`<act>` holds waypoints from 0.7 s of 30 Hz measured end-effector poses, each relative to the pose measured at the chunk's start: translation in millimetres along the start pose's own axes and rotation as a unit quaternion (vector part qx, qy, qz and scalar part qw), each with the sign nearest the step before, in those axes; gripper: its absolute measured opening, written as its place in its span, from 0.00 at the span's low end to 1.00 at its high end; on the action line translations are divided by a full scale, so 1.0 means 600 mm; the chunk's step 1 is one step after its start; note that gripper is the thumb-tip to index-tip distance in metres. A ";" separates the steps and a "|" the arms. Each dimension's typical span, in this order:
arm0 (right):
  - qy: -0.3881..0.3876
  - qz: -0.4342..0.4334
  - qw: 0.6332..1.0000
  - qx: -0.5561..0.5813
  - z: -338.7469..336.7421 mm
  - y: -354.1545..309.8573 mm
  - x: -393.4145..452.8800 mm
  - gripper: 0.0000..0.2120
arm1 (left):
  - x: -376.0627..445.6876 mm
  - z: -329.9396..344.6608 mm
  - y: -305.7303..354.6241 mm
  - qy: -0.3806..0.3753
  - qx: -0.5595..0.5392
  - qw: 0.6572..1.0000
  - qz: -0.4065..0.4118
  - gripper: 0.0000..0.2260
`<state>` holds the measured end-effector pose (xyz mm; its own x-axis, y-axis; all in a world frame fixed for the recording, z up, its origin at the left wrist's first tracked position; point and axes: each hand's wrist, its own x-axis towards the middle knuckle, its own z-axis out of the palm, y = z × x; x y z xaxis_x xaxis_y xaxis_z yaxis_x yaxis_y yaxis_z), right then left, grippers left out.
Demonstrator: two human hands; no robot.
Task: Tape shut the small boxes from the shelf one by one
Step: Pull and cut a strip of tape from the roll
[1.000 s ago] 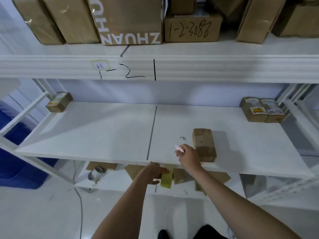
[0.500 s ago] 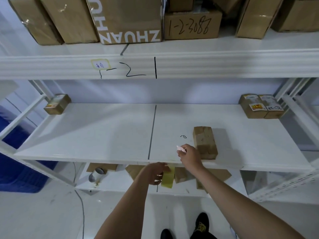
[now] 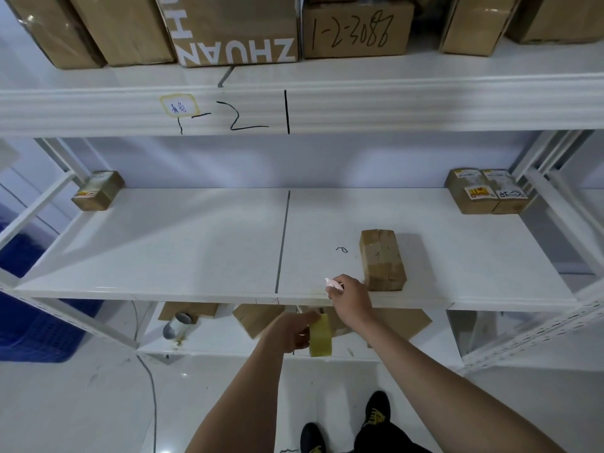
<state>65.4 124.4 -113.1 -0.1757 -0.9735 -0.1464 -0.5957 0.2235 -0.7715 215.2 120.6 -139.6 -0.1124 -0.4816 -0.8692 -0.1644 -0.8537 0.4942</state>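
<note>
A small brown cardboard box [image 3: 381, 259] lies on the white middle shelf [image 3: 196, 250], near its front edge. My right hand [image 3: 351, 297] rests at the shelf's front edge just left of the box and grips a small white object [image 3: 332, 283], perhaps a cutter. My left hand [image 3: 291, 331] is below the shelf edge and grips a yellowish roll of tape [image 3: 320, 335]. I cannot see a strip of tape between the roll and the box.
One small box [image 3: 98, 191] sits at the shelf's back left, two labelled ones [image 3: 487, 191] at the back right. Large cartons [image 3: 235, 27] fill the upper shelf. Flat cardboard [image 3: 255, 318] and a tube [image 3: 178, 323] lie on the lower shelf. A blue crate [image 3: 29, 322] stands left.
Both hands stay almost where they were. The view has tilted down slightly, so my shoes now show.
</note>
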 end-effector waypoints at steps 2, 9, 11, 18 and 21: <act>0.001 0.000 1.000 0.003 0.001 0.001 -0.001 0.05 | 0.000 -0.003 -0.011 -0.009 -0.036 0.999 -0.006 0.09; -0.001 0.000 1.000 0.005 0.002 0.002 0.001 0.06 | -0.013 -0.007 -0.013 -0.097 -0.107 0.986 0.089 0.10; 0.000 0.001 1.000 0.008 0.000 0.003 0.003 0.05 | -0.016 -0.007 -0.023 -0.102 -0.105 0.986 0.077 0.12; 0.002 -0.004 1.000 -0.002 0.002 -0.005 0.008 0.06 | -0.010 -0.017 -0.034 -0.103 -0.066 0.991 0.056 0.12; -0.004 -0.006 1.000 -0.004 0.005 -0.009 0.008 0.06 | -0.004 -0.018 -0.031 -0.097 -0.031 0.993 0.065 0.14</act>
<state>70.1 118.4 -111.6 -0.1617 -0.9765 -0.1422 -0.6042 0.2119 -0.7681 229.0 135.4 -146.5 -0.3173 -0.5467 -0.7749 -0.0762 -0.7997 0.5955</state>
